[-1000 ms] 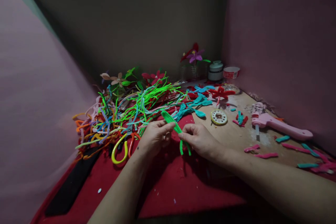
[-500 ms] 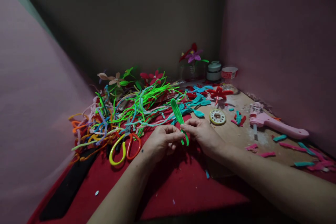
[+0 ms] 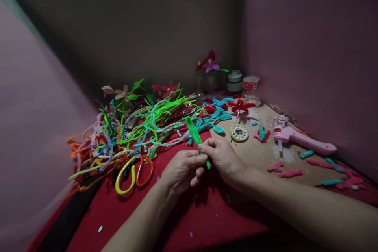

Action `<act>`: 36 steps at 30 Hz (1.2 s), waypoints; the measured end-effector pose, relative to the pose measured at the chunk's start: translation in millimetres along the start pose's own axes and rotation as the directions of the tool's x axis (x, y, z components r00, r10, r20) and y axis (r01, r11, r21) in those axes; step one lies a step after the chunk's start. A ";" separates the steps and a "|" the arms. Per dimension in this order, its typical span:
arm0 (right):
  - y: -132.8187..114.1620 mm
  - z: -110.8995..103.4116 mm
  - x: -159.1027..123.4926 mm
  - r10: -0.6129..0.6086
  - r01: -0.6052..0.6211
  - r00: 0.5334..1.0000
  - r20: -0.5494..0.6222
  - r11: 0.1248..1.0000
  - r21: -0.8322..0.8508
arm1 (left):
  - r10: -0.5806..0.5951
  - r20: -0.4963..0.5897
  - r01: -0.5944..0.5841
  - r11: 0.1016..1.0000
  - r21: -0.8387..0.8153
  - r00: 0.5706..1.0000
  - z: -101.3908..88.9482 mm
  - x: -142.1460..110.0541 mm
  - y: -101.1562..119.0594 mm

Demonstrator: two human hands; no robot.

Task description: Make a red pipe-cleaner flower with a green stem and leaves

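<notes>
A green pipe-cleaner leaf [image 3: 193, 130] stands slanted in the middle, its long flat blade pointing up and left. My left hand [image 3: 186, 168] pinches its lower end between thumb and forefinger, the other fingers curled below. Close beside it, my right hand [image 3: 223, 158] has thumb and forefinger closed on the base of the blade. A short green tail shows beneath the fingertips. Left of the hands lie scissors [image 3: 134, 175] with one yellow and one red handle loop, blades toward the pile of green pipe cleaners [image 3: 163, 114].
A pink hot glue gun [image 3: 304, 138] lies on a board [image 3: 254, 153] at right, among pink and teal scraps [image 3: 291, 173]. Nearby are a round dial-like disc [image 3: 239, 132] and a red flower [image 3: 240, 105]. Behind stand a jar [image 3: 234, 81] and a cup [image 3: 251, 82].
The view has shifted slightly, moving the scene left and down in the picture. My fingers have closed in around the leaf's lower end, so less of its tail shows.
</notes>
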State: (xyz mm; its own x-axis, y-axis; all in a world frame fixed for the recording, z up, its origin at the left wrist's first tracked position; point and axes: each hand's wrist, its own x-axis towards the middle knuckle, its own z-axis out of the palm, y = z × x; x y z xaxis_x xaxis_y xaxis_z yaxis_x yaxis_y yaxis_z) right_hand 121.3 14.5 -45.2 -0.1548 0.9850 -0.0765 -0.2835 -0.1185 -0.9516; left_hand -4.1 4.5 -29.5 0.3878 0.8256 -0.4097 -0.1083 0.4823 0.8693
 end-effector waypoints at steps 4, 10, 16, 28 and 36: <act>1.5 1.5 -1.3 0.083 -0.083 0.997 0.005 0.992 0.098 | 0.032 -0.028 -0.030 0.998 0.063 0.999 -0.3 2.4 -0.8; -0.5 3.6 -0.8 0.092 -0.090 0.996 0.001 0.972 0.217 | 0.034 -0.040 -0.032 0.999 0.044 0.999 -4.8 3.3 -0.3; 1.4 2.6 3.0 0.071 -0.067 0.997 -0.018 0.980 0.185 | 0.111 -0.099 -0.092 0.979 0.183 0.989 -1.6 0.5 3.5; -1.3 6.3 -6.9 0.190 -0.137 0.958 0.213 0.961 -0.239 | 0.347 -0.343 -0.195 0.892 0.407 0.873 -13.7 5.7 20.2; 8.1 7.6 -8.5 0.016 0.153 0.948 0.319 0.855 -0.496 | 0.289 -0.288 -0.132 0.877 0.462 0.913 -4.7 39.6 24.4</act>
State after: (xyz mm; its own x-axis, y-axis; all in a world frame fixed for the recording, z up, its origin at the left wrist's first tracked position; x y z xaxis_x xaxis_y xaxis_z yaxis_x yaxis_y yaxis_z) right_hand 113.2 4.3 -50.0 -0.4529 0.8915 0.0074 0.2038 0.1116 -0.9726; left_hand 4.2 50.3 -25.8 0.0588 0.9775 -0.2023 0.2762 0.1788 0.9443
